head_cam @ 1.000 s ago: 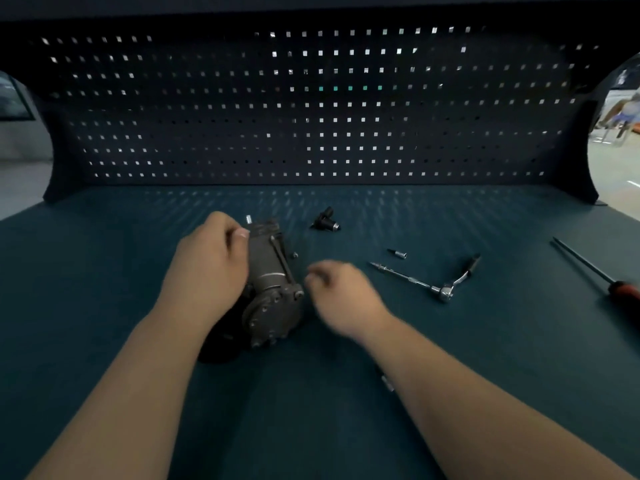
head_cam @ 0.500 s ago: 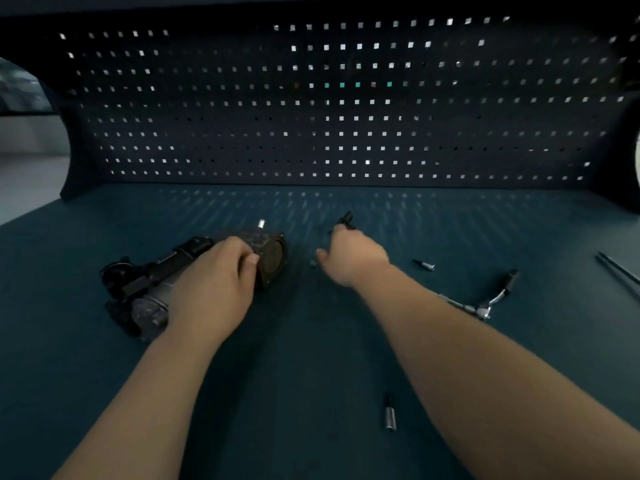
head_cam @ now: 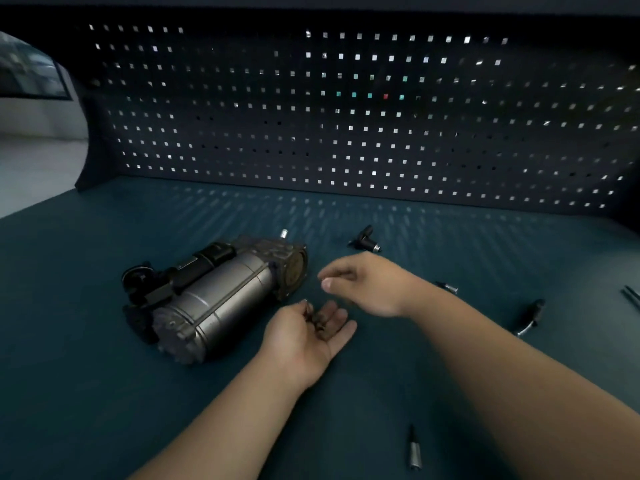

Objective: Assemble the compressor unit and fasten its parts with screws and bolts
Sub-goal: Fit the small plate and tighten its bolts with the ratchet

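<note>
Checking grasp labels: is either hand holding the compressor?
No, neither grips the compressor: the left hand lies palm-up beside it and the right hand hovers off its end.

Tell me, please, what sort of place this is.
Probably a workshop assembly bench: a perforated tool board stands behind the dark work mat, and a compressor unit lies on it with a ratchet wrench and a loose bolt nearby.
</note>
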A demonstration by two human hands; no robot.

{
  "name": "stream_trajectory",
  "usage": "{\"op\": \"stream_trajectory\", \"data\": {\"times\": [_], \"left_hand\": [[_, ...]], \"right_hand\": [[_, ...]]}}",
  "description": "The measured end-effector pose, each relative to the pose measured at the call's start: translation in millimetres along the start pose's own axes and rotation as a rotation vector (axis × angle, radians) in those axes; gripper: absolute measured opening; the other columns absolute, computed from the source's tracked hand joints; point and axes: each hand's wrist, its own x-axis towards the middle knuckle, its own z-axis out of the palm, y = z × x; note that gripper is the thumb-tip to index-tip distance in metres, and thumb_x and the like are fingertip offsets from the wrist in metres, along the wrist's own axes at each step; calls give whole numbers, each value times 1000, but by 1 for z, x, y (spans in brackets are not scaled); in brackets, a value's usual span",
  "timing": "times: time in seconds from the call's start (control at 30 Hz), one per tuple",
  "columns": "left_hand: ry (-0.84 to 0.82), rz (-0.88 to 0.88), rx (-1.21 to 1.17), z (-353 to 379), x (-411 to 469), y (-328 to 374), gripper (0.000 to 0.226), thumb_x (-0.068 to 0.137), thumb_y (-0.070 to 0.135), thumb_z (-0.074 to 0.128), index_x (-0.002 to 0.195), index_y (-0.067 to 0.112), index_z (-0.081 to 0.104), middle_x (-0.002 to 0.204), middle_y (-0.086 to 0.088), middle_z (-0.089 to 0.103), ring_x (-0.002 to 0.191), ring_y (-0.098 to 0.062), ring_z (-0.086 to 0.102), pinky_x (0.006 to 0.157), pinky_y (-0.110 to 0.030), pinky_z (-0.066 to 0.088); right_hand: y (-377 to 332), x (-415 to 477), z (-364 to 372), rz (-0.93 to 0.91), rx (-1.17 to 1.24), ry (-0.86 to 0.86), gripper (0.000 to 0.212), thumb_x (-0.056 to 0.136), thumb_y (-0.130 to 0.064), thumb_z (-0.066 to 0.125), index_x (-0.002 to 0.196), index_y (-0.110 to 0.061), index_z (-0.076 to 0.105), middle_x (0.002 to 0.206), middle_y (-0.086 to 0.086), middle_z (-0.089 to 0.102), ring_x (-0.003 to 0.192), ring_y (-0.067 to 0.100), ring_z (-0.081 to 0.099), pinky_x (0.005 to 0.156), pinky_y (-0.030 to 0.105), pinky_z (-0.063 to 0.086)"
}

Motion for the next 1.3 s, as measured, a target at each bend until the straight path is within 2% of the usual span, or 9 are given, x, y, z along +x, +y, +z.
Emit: {"op": "stream_trajectory", "data": {"times": [0.17,0.27,0.4,0.5,0.57,0.67,0.83,1.0,1.3], "left_hand": [[-90,41,143,9,-20,12,28,98,22,41,70,22,43,51,6,37,38,-8,28,33,-14,26],[-114,394,450,10,-42,53,27,99,23,42,73,22,48,49,8,35,36,-7,27,36,-18,27],[410,1094,872,-29,-57,127,18,96,30,49,83,21,59,66,9,57,63,-16,51,62,-31,43],[698,1371,910,-67,-54,159,13,98,29,43,94,21,52,85,7,55,73,-7,48,68,-16,32],[745,1307,757,-87,-38,164,13,101,28,41,99,17,48,84,10,50,68,-4,43,65,-8,30],[737,1038,427,-110,-9,160,21,103,29,41,113,14,51,100,5,53,89,-11,50,79,-21,37],[647,941,336,-129,14,165,20,101,29,44,114,16,54,109,0,55,98,-15,53,81,-26,41],[414,717,174,-131,15,176,23,98,21,51,119,13,57,109,-6,65,99,-22,65,87,-37,53],[329,705,60,-80,4,130,18,97,19,54,79,18,51,75,1,55,67,-14,58,73,-32,52]], "right_hand": [[1,-2,-14,85,19,226,16,94,-34,57,83,-28,67,63,-20,63,64,-4,59,52,10,40],[-4,0,-4,143,-103,161,21,92,-39,58,82,-23,68,78,-2,69,75,17,64,62,26,48],[-17,25,9,188,-28,211,43,88,-61,52,97,-22,65,95,-1,68,82,7,60,66,23,43],[-29,53,23,215,50,244,80,84,-73,46,138,-14,46,135,4,56,120,21,53,85,30,38],[-34,67,35,203,47,187,91,81,-76,48,147,-15,33,142,4,50,126,23,49,87,29,35],[-31,74,48,162,103,114,98,73,-71,63,148,-20,26,136,0,54,110,16,52,85,24,36],[-18,73,53,139,198,173,104,66,-72,66,148,-28,21,131,-6,50,104,9,46,85,22,34],[-19,74,64,137,139,342,93,60,-74,65,135,-24,41,110,-11,58,88,4,53,63,12,35],[-2,14,16,30,-36,541,68,45,-75,64,104,-45,52,82,-33,58,77,-23,53,60,0,39]]}}
